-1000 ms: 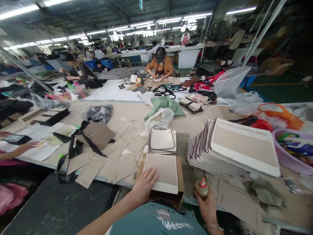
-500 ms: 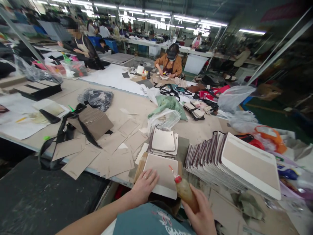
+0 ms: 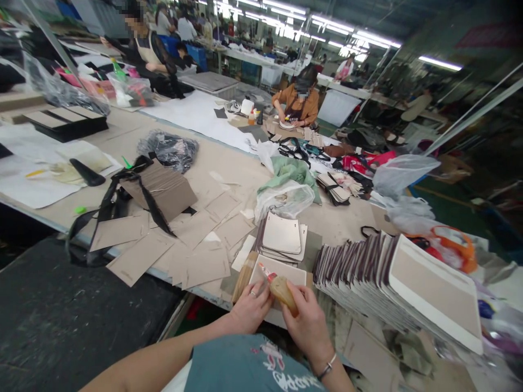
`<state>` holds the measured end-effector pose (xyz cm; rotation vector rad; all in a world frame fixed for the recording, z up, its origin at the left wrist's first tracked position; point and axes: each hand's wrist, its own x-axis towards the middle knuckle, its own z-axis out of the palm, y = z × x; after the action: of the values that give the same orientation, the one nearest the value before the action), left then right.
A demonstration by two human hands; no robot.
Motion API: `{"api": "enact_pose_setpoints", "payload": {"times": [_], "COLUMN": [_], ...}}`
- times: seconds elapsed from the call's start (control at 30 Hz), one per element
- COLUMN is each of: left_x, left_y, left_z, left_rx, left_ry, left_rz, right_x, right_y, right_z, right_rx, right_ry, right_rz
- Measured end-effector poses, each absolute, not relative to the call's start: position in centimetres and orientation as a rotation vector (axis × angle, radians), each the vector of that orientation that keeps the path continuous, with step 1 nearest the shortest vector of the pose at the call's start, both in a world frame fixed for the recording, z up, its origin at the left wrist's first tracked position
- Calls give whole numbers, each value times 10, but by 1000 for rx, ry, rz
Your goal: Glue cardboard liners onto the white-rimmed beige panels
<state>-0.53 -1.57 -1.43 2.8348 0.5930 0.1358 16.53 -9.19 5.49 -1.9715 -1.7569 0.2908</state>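
Observation:
My right hand [image 3: 304, 318] is wrapped around a squeeze bottle [image 3: 284, 295] of yellowish-brown contents with a red cap and a narrow orange-white tip. The bottle lies tilted, its tip pointing up and left over the left part of a pale rectangular panel [image 3: 288, 272]. My left hand [image 3: 252, 306], with a ring on one finger, rests at that panel's left side, close to the bottle's cap. Its fingers lie forward over the panel, partly bent, and the fingertips are partly hidden by the bottle. Under the panel's left edge shows a brown taped block [image 3: 245, 276].
A small pile of white-faced panels [image 3: 281, 234] stands behind. To the right leans a long row of stacked panels [image 3: 433, 288]. Loose beige cards [image 3: 204, 267] and a strapped card bundle [image 3: 163, 188] lie left. A co-worker [image 3: 298, 103] sits across the table.
My right hand has brought the bottle left and over the panel, towards my left hand. My left hand's fingers have drawn closer together. The camera view has shifted slightly.

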Motion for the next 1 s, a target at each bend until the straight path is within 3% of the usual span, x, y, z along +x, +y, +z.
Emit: {"api": "enact_pose_setpoints", "payload": {"times": [0.4,0.63,1.0], "left_x": [-2,0,-2], "left_y": [-16,-14,-13], "left_z": [-27,-14,-13], "left_rx": [2854,2806,2807], "left_ry": [600,610,590], "left_rz": [188,45,-64], "right_x": [156,161,214], "right_y": [-77,-70,-114], "right_z": [62,68,70], "right_rx": [-2144,-2216,-2427], "right_ry": [-1534,-1424,-1029], "right_rz": [437,585,616]}}
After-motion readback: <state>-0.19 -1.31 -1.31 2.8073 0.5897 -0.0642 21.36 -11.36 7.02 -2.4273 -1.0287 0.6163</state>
